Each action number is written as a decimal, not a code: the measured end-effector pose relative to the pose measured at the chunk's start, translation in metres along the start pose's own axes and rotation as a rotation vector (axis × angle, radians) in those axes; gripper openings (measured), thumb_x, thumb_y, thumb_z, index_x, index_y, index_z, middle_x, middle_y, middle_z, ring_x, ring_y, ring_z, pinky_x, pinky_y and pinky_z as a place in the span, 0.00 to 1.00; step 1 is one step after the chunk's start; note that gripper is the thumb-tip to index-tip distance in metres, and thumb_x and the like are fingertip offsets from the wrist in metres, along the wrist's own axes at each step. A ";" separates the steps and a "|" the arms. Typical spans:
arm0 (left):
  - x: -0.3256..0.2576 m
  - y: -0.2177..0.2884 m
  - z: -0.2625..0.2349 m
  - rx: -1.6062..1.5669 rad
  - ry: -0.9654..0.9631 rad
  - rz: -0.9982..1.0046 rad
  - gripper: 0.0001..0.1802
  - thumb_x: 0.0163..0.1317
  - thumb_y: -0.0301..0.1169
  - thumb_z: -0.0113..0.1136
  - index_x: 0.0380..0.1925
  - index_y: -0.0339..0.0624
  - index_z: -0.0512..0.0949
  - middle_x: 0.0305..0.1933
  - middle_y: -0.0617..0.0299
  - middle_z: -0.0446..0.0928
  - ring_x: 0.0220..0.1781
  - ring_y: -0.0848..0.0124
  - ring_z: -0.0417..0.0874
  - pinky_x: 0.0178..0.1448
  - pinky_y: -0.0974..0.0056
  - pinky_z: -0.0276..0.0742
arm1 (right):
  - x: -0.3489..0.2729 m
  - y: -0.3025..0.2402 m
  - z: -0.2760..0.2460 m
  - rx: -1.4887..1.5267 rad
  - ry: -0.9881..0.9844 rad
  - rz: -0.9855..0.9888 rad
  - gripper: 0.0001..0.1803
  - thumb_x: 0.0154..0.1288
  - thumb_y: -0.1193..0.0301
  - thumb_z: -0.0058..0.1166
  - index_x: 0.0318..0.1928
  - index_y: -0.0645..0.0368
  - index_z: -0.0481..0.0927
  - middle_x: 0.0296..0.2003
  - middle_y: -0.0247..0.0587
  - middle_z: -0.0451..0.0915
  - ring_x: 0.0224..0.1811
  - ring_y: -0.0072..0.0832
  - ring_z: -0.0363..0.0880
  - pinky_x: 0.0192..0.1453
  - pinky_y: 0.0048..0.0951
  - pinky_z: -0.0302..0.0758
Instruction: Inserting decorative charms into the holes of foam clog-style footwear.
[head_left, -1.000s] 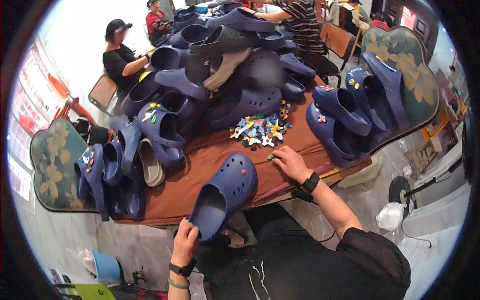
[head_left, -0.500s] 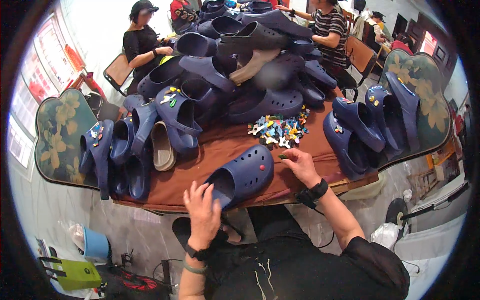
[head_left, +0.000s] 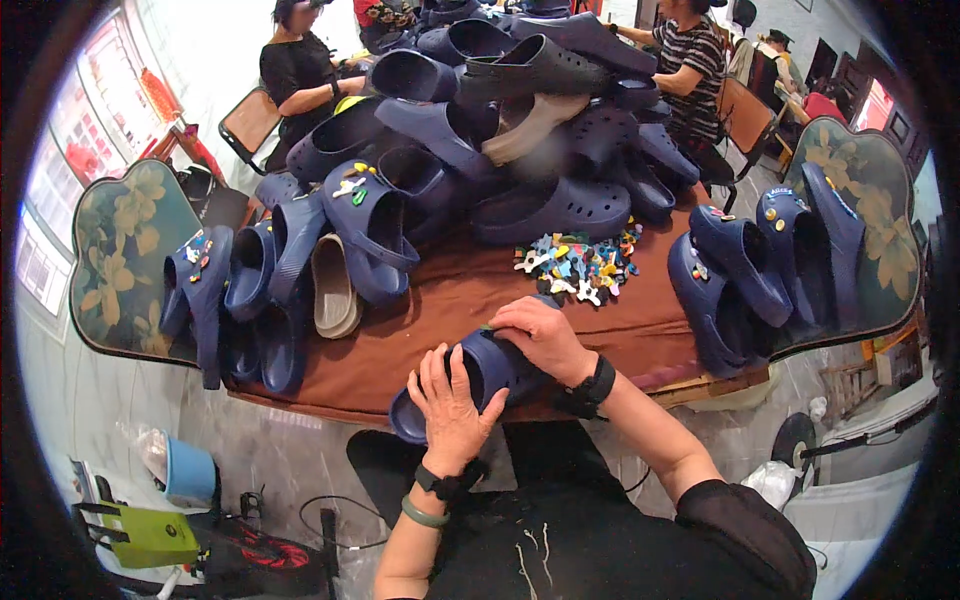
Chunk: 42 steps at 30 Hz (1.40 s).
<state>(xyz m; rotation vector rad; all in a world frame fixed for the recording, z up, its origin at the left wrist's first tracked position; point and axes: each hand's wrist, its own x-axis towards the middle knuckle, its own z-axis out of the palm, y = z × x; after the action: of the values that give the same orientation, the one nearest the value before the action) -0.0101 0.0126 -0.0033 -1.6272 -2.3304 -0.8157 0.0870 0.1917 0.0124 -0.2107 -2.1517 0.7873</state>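
Note:
A navy clog (head_left: 492, 362) lies near the front edge of the table, its heel toward my left. My left hand (head_left: 455, 405) is closed on its near side, fingers reaching over the foot opening and thumb along the outside. Over the toe part is my right hand (head_left: 548, 338), its fingertips pinching a small green shoe charm (head_left: 487, 328) against the clog's upper. My right hand covers most of the holes and the toe. Just beyond the clog is a heap of small coloured charms (head_left: 585, 265).
A high pile of navy clogs (head_left: 550, 208) fills the far table, with a beige one (head_left: 535, 130) among them. Charm-decorated clogs stand at the left (head_left: 205, 290) and right (head_left: 735, 250). A beige clog (head_left: 335, 290) leans nearby. People sit at the far sides.
My right hand has moved left with the green charm and come down onto the clog. My left hand has shifted right and grips the clog, which sits slightly nearer and turned.

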 end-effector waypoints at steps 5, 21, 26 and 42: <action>0.005 0.001 -0.001 0.016 -0.030 -0.030 0.48 0.57 0.55 0.63 0.69 0.40 0.56 0.69 0.45 0.58 0.72 0.48 0.57 0.72 0.37 0.49 | 0.007 0.002 0.003 -0.066 -0.082 -0.067 0.10 0.53 0.80 0.60 0.37 0.59 0.82 0.38 0.42 0.83 0.45 0.40 0.80 0.50 0.37 0.77; 0.004 -0.001 0.002 0.056 -0.027 0.000 0.49 0.55 0.55 0.65 0.68 0.36 0.58 0.69 0.43 0.59 0.71 0.45 0.58 0.72 0.38 0.50 | 0.003 -0.025 0.013 -0.476 -0.293 -0.205 0.14 0.50 0.75 0.54 0.40 0.65 0.79 0.34 0.47 0.78 0.46 0.42 0.77 0.65 0.44 0.69; 0.002 0.002 0.002 0.062 -0.014 -0.011 0.48 0.56 0.54 0.64 0.68 0.36 0.58 0.69 0.43 0.60 0.72 0.46 0.58 0.72 0.39 0.50 | 0.002 -0.015 0.016 -0.417 -0.192 -0.207 0.12 0.49 0.75 0.56 0.37 0.62 0.80 0.33 0.44 0.78 0.44 0.40 0.77 0.65 0.46 0.68; 0.003 0.003 -0.002 0.027 -0.006 -0.026 0.50 0.57 0.52 0.63 0.72 0.38 0.53 0.69 0.43 0.60 0.70 0.46 0.61 0.72 0.39 0.49 | 0.011 -0.008 -0.007 -0.250 -0.301 -0.055 0.09 0.66 0.68 0.57 0.45 0.54 0.84 0.45 0.30 0.82 0.59 0.36 0.71 0.66 0.45 0.59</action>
<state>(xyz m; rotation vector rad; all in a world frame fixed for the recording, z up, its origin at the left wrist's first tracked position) -0.0087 0.0145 0.0004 -1.5941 -2.3602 -0.7827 0.0861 0.1935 0.0276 -0.1682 -2.5309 0.5428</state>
